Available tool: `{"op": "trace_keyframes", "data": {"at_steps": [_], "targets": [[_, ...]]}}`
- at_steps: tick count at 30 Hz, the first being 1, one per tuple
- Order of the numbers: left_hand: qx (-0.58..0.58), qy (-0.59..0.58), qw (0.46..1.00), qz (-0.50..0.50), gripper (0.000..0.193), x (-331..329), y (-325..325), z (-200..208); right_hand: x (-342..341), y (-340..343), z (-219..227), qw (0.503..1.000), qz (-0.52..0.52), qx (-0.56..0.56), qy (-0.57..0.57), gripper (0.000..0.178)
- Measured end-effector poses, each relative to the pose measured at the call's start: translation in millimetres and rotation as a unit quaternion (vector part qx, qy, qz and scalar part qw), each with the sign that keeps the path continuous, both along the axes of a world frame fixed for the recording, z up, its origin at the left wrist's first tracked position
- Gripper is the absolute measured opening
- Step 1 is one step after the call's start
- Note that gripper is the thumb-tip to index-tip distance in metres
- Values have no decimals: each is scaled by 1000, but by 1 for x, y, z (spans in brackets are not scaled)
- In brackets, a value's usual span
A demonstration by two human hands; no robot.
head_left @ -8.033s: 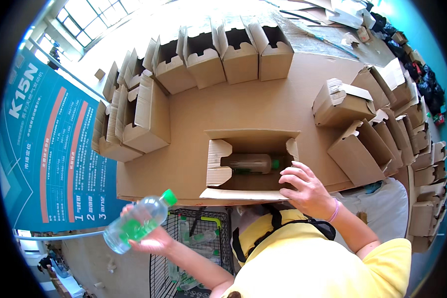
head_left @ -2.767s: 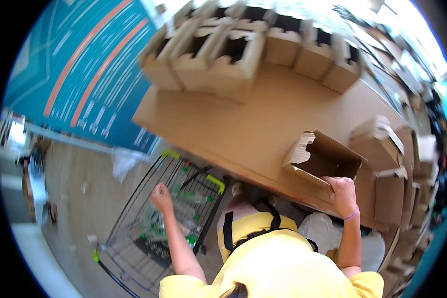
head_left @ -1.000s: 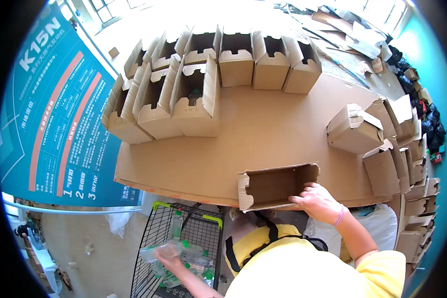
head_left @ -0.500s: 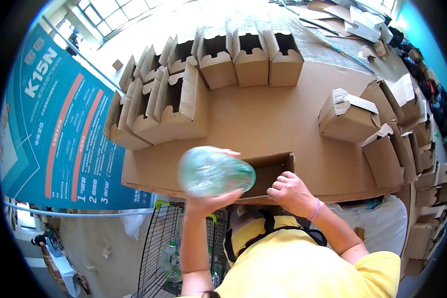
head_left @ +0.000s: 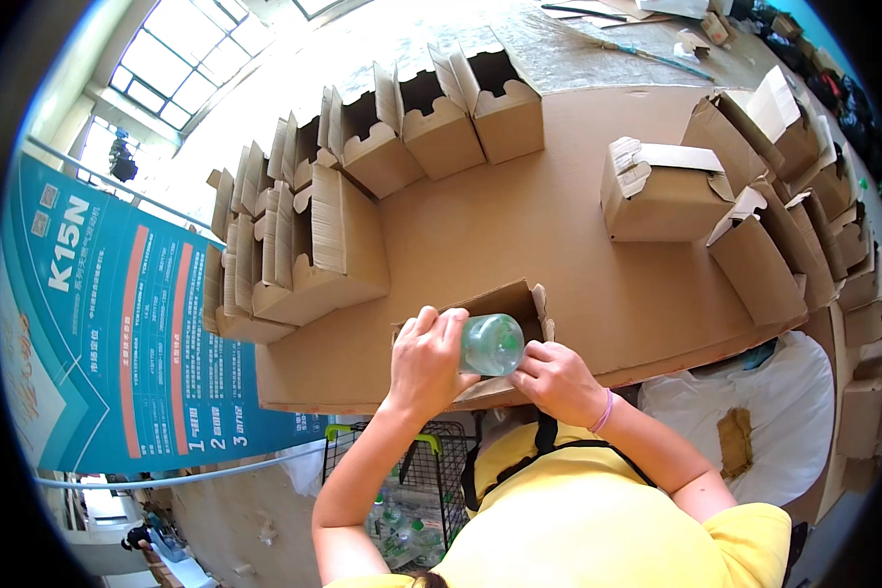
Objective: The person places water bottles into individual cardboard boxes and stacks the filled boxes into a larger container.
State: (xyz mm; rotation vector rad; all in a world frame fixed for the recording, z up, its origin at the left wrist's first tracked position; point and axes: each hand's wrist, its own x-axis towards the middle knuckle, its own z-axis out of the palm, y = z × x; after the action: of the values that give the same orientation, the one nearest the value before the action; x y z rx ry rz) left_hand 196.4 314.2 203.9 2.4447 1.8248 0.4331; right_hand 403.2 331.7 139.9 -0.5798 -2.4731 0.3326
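Note:
My left hand (head_left: 426,363) is wrapped around a clear, green-tinted plastic bottle (head_left: 493,345), whose round end faces up toward me. The bottle is over an open cardboard box (head_left: 519,297) near the front edge of the table; how far it reaches inside is hidden. My right hand (head_left: 560,382) is closed at the box's near right edge, its curled fingers right beside the bottle. Its fingertips are partly hidden, but they appear to grip the cardboard.
Open cardboard boxes (head_left: 441,135) stand in rows at the table's far left. One box (head_left: 668,193) sits at the right, by several more. A wire cart (head_left: 451,470) with bottles (head_left: 402,534) is below the table. A blue banner (head_left: 118,323) stands left.
My left hand has turned the bottle and brought it right, over the box, next to my right hand. My right hand stays at the box edge. The view has shifted.

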Motion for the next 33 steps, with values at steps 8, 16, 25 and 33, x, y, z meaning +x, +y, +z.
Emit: {"op": "trace_keyframes", "data": {"at_steps": [8, 16, 25, 33], "targets": [[-235, 54, 970, 40, 65, -4, 6, -24, -1, -3, -12, 999, 45, 10, 8, 5], [-340, 224, 912, -44, 36, -1, 29, -109, -16, -12, -10, 997, 78, 7, -13, 12], [-366, 160, 915, -58, 26, -8, 22, -123, -18, -14, -7, 996, 84, -11, 20, 19], [-107, -276, 950, 99, 52, -47, -68, 29, 14, -13, 10, 982, -86, -49, 163, 40]]}}
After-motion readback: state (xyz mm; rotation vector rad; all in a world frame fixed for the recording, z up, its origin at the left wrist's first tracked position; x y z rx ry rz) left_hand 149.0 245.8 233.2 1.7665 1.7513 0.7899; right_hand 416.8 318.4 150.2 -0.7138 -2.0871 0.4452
